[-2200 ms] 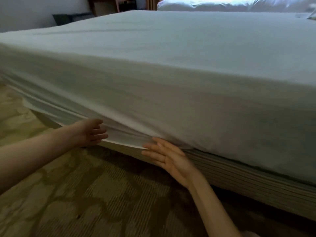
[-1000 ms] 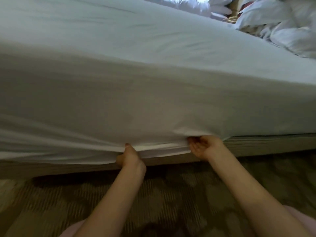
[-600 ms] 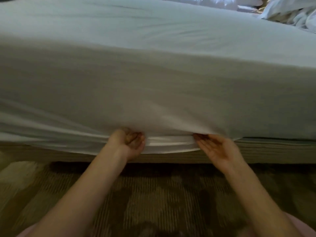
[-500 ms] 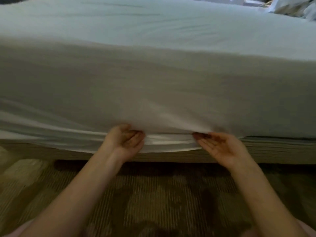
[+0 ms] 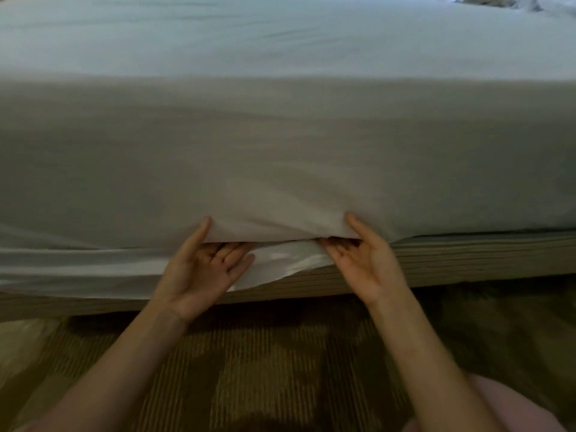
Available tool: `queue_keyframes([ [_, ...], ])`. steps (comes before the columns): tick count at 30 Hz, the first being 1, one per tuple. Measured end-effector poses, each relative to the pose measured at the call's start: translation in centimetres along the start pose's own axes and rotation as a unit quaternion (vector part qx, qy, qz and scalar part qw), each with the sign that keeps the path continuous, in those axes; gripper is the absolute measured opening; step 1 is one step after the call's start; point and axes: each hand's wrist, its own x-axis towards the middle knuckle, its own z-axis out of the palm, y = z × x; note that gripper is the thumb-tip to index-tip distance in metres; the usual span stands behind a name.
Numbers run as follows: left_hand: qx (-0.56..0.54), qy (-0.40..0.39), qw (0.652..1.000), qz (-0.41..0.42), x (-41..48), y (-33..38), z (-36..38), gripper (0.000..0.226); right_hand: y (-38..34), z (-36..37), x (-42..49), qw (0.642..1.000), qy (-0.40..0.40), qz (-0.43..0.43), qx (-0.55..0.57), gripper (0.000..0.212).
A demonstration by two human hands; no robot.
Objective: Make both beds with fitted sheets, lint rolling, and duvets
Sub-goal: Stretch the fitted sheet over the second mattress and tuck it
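Pinching the hem of the fitted sheet (image 5: 280, 151) at 6 o'clock, palms up: left hand (image 5: 201, 272) and right hand (image 5: 367, 263), thumbs outside, fingers (image 5: 231, 254) clamped beneath.

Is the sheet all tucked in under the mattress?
No, a loose edge of the sheet hangs over the bed base where the left hand and right hand hold it.

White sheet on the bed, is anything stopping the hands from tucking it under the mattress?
Nothing visible does. The left hand and right hand pinch the loose lower edge of the white fitted sheet, right at the gap above the ribbed tan bed base.
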Motion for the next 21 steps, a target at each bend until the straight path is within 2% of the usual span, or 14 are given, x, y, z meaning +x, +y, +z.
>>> queue_keyframes([
  [3, -0.066, -0.025, 0.997, 0.027, 0.7, -0.2, 0.8, 0.106, 0.4, 0.3, 1.0, 0.998, -0.057, -0.025, 0.006, 0.078],
  [6, -0.128, -0.106, 0.986, 0.032, 1.8, -1.2, 2.3, 0.098, 1.5, 1.2, 2.6, 0.991, -0.116, -0.055, 0.043, 0.094],
  [9, -0.182, -0.151, 0.971, 0.032, 3.1, -1.8, 3.2, 0.095, 3.0, 1.9, 3.7, 0.979, -0.150, -0.088, 0.103, 0.100],
  [13, -0.187, -0.164, 0.967, 0.058, 3.9, -1.9, 3.4, 0.098, 4.0, 2.0, 4.5, 0.974, -0.179, -0.085, 0.107, 0.083],
  [15, -0.178, -0.153, 0.970, 0.067, 4.0, -2.0, 3.4, 0.101, 3.9, 1.7, 4.4, 0.974, -0.189, -0.084, 0.087, 0.081],
  [18, -0.169, -0.126, 0.975, 0.076, 3.7, -2.1, 3.5, 0.107, 3.3, 1.9, 3.8, 0.982, -0.167, -0.056, 0.068, 0.091],
  [21, -0.187, -0.098, 0.975, 0.070, 3.3, -2.1, 3.7, 0.109, 2.1, 1.7, 2.5, 0.994, -0.108, -0.005, 0.032, 0.107],
])
